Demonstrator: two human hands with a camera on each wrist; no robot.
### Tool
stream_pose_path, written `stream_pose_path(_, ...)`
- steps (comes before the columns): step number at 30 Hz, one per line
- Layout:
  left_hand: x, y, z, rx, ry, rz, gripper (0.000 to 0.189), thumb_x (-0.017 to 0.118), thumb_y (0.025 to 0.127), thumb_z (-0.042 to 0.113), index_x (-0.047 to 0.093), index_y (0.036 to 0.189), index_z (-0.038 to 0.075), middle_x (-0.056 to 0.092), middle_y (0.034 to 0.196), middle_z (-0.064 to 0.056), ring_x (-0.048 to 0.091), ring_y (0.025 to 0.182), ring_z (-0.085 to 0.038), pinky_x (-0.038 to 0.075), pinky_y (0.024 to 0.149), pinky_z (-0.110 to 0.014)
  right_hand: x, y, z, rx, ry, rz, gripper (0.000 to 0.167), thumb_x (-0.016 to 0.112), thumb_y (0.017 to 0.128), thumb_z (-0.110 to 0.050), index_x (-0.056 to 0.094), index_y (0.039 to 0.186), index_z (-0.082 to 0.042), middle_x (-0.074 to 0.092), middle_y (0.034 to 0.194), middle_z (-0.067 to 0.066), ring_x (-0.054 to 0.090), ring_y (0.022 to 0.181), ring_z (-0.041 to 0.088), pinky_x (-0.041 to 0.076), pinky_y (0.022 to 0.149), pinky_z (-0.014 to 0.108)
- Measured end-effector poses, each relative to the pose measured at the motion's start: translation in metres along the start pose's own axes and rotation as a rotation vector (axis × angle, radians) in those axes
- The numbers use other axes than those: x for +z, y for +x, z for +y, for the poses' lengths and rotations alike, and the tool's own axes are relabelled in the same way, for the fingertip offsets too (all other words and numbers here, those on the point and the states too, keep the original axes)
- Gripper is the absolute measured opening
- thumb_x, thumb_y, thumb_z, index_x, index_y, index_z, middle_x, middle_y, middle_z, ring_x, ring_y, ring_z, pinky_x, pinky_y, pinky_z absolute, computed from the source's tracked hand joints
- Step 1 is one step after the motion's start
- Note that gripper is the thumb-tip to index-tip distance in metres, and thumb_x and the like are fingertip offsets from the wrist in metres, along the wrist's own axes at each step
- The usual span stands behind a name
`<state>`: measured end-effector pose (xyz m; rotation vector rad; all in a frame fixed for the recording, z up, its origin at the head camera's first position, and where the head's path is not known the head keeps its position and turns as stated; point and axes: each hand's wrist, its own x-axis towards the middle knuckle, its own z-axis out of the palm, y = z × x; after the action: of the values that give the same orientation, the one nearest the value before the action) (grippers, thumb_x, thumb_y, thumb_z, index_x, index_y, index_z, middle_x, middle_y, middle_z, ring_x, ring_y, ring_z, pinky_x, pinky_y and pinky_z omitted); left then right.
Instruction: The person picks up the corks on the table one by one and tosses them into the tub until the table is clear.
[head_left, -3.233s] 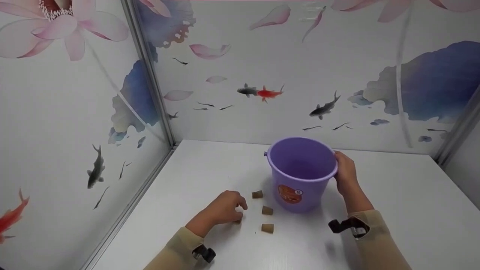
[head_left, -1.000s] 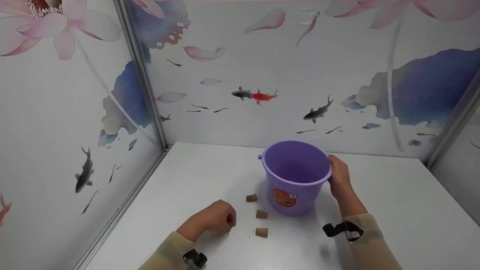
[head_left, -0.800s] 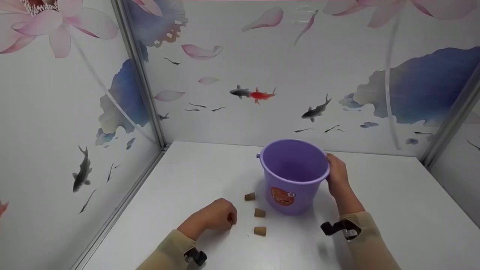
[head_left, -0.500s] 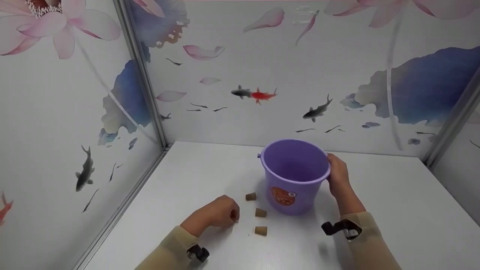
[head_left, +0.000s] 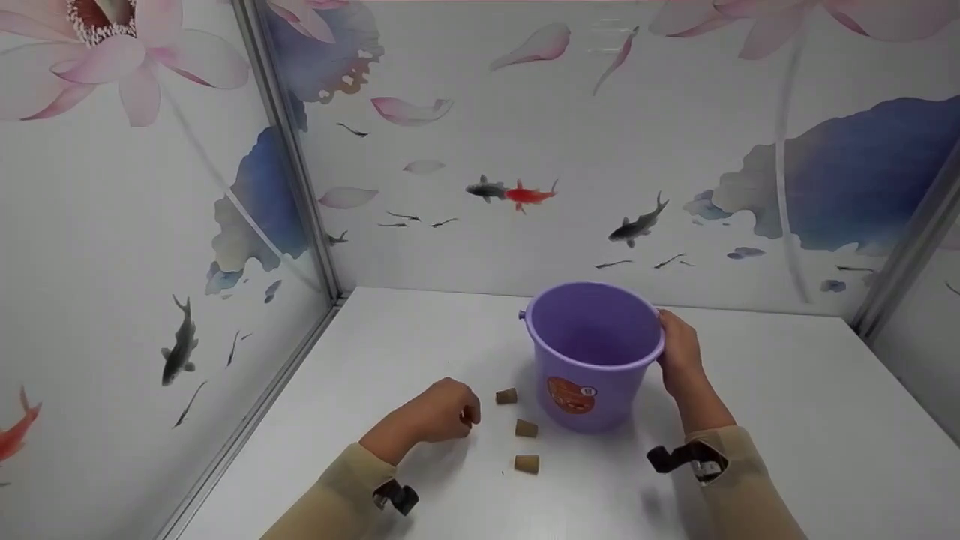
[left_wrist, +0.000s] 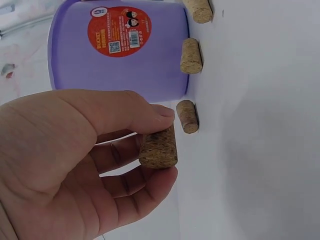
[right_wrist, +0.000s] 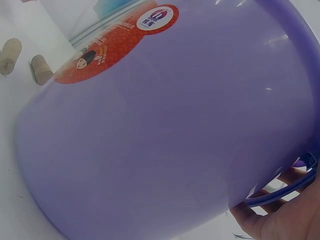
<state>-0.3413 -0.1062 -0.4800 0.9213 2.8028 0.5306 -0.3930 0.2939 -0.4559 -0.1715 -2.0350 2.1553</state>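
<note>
My left hand pinches a tapered cork stopper between thumb and fingers, as the left wrist view shows; in the head view the fingers hide it. It is held just above the table, left of three more corks: a far one, a middle one and a near one. These lie on their sides beside a purple bucket, which stands upright with its mouth upward. With my right hand I grip the bucket's right side at the rim, and the blue-purple handle is under that hand.
A white table runs back to a printed wall with fish and petals. Another printed panel closes off the left side, joined by a metal post. The bucket's front carries a red label.
My left hand has taken a fourth cork off the table since the earliest frame. In the last half second it has risen slightly. The right hand and bucket stay put.
</note>
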Motion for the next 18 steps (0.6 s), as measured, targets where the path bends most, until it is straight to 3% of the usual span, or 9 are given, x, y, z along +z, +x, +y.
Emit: stream_pose_path(18,-0.020,0.008,0.007,-0.027,0.006,0.015,0.017,0.074,0.092,-0.001,0.082,0.106,0.006,0.077,0.098,-0.003,0.062,0.081,-0.011,0.058,0.077,-0.028,0.000,-0.001,0.004,-0.036,0.016,0.001,0.037,0.037,0.114,-0.025,0.068,0.118,-0.005,0.068,0.095,-0.008,0.061,0.090,0.010,0.054,0.081,0.027)
